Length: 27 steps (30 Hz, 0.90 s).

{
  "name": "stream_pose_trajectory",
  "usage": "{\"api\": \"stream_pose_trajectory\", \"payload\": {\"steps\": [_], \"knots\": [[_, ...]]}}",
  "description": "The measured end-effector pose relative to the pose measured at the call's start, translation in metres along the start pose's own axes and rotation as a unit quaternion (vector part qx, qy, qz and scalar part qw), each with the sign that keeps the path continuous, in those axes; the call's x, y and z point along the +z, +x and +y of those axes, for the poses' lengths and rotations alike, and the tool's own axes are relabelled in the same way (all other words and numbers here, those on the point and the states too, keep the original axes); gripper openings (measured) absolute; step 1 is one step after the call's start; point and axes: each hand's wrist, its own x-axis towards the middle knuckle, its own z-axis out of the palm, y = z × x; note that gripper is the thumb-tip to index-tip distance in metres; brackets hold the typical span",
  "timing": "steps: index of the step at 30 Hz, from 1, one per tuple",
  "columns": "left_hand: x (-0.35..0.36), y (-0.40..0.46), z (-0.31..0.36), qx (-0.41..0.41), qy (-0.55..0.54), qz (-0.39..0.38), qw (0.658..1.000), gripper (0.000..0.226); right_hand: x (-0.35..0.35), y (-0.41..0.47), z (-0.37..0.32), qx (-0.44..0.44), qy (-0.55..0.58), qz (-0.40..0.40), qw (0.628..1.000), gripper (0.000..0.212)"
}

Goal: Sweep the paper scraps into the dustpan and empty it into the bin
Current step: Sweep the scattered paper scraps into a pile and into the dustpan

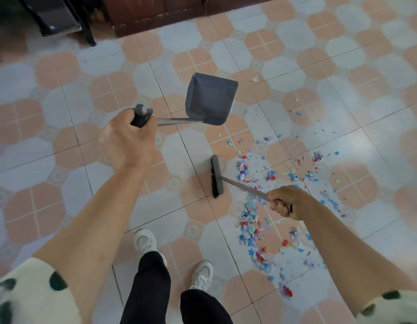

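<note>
The left hand [128, 134] is clenched around the dark grip at the top of the dustpan's metal handle, holding the grey dustpan [211, 99] up off the tiled floor [62, 141]. The pan hangs tilted, its open side turned toward the camera, and nothing shows inside it. The right hand [288, 202] grips the handle of the broom [217, 176], fingers wrapped tight round the dark end of the shaft. The broom's head, grey with black bristles, rests on the floor just left of the paper scraps [261, 206].

The scraps, blue, red, purple and pale green, lie in a loose spread over the right half of the floor, thickest in a band running from beside the broom head down toward the person's right shoe [203, 274], thinner farther right. One pale scrap [254, 78] lies apart, beyond the dustpan. The left shoe [145, 240] stands clear of the scraps. Dark wooden furniture [160, 12] stands along the floor's far edge.
</note>
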Motion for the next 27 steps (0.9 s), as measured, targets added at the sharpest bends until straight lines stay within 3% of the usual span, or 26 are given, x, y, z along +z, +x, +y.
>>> {"api": "stream_pose_trajectory", "payload": {"steps": [7,14,18,22,27], "knots": [[0.051,0.027,0.016,0.009,-0.1,-0.049,0.994,0.022,-0.003,-0.014,-0.02,-0.032,0.022,-0.019,0.999,0.019],[0.093,0.062,0.062,0.031,-0.016,-0.06,0.998,0.028,0.019,0.008,-0.064,0.012,0.02,-0.065,0.998,0.036],[0.122,0.091,0.085,0.062,-0.021,-0.093,0.994,0.029,-0.013,0.02,-0.091,0.058,0.027,-0.016,0.998,0.033],[0.152,0.122,0.107,0.095,-0.027,-0.136,0.986,0.037,-0.056,0.018,-0.102,0.047,0.075,0.038,0.995,0.031],[0.177,0.144,0.135,0.108,-0.004,-0.173,0.979,0.028,-0.084,0.001,-0.109,0.029,0.048,-0.019,0.998,0.027]]}}
